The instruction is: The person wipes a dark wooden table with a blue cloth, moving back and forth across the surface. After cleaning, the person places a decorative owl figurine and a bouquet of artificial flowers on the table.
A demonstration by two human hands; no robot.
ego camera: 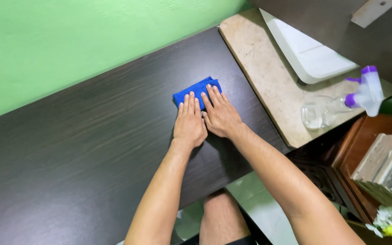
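Note:
A folded blue cloth (194,89) lies on the dark wood-grain tabletop (91,136). My left hand (189,122) lies flat with its fingers spread, the fingertips pressing on the cloth's near left part. Beside it, my right hand (221,113) also lies flat, fingertips on the cloth's right part. The two hands touch side by side, and much of the cloth is hidden under them.
A beige stone counter (268,86) adjoins the table on the right, carrying a white basin (307,52) and a clear spray bottle with a purple-and-white nozzle (341,102). A green wall (69,41) runs behind. Brown furniture (364,140) and a decorated box (389,168) stand at the right.

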